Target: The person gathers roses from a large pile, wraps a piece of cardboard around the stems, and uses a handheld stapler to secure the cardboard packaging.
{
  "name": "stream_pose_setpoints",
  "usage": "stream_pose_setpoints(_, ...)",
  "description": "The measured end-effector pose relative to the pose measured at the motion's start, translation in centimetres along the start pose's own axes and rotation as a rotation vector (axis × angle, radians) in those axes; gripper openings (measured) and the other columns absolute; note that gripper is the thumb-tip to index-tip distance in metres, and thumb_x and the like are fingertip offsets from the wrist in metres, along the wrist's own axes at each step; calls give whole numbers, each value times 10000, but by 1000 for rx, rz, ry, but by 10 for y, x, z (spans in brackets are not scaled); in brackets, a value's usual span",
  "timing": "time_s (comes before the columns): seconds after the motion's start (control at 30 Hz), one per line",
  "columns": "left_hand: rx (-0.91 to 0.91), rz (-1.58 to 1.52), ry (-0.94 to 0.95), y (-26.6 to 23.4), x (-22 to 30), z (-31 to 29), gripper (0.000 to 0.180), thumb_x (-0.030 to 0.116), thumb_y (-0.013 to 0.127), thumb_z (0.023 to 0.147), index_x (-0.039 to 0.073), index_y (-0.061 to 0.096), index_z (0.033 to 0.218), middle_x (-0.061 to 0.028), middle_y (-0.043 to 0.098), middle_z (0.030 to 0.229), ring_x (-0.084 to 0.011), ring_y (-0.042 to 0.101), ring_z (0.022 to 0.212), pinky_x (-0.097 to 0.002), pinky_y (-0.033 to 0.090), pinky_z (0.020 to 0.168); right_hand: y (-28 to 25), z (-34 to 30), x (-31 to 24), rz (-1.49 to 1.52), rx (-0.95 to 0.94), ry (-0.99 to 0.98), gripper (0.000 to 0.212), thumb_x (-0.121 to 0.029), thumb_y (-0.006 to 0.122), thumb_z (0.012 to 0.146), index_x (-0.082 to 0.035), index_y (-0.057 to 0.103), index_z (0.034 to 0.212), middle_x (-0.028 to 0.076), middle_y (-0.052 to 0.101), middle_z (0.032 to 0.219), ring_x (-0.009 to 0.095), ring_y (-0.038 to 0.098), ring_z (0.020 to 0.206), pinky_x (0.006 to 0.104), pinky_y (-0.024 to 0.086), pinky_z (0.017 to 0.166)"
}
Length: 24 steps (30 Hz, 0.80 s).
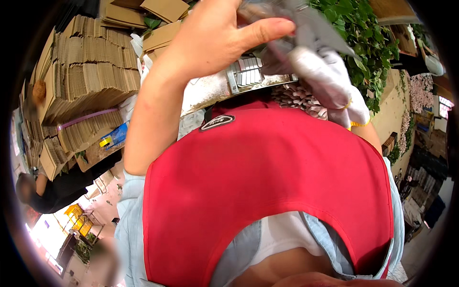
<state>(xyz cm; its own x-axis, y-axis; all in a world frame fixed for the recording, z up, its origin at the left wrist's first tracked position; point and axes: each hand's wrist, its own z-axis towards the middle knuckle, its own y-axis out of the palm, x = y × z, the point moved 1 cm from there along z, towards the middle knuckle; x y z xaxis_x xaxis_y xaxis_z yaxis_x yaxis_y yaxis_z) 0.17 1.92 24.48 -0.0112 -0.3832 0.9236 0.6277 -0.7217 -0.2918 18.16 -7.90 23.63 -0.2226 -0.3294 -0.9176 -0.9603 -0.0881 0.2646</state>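
Note:
My left hand is bare and raised at the top of the view, its thumb reaching right against a grey, thin-looking thing smeared by motion. The other left fingers are mostly cut off or behind this thing. My right hand wears a white knit glove with a yellow cuff edge. Its gloved fingers are bent close under the grey thing, seemingly closed on it. What kind of thing it is cannot be made out.
Tall stacks of flattened cardboard stand at the left, with a blue tape dispenser below. Leafy green stems are heaped at the right. A metal scale-like device lies behind my hands. Another person is at far left.

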Motion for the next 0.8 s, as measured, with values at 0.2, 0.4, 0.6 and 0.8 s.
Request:
stream_pose_setpoints(0.2,-4,-182,-100,106,-63,-52,596,273,566,949,19,321,1430,-164,455,1381,-273,499,1241,-369,392,1031,-61,-22,-4,201,89,-144,540,-290,625,881,5,465,1305,134,521,1298,188,519,1163,294,416,989)
stream_pose_setpoints(0.4,439,182,8,106,-50,-17,562,317,683,869,20,476,1298,-163,607,1209,-239,613,1085,-358,474,919,-61,-47,49,-205,62,5,660,-374,723,807,-2,493,1300,143,525,1302,231,539,1145,322,420,981)
stream_pose_setpoints(0.6,245,304,-521,151,-57,-81,250,275,629,893,48,673,990,-117,686,838,-223,677,683,-313,540,657,-124,-37,79,592,77,-278,470,-360,662,848,-23,530,1147,129,563,1134,264,567,1040,371,431,901)
stream_pose_setpoints(0.8,225,728,-660,134,-131,-89,178,161,631,867,58,709,990,-172,687,897,-336,659,793,-390,523,725,-120,-53,27,712,180,-475,533,-406,701,822,-1,505,1107,66,545,993,223,594,873,389,468,812)
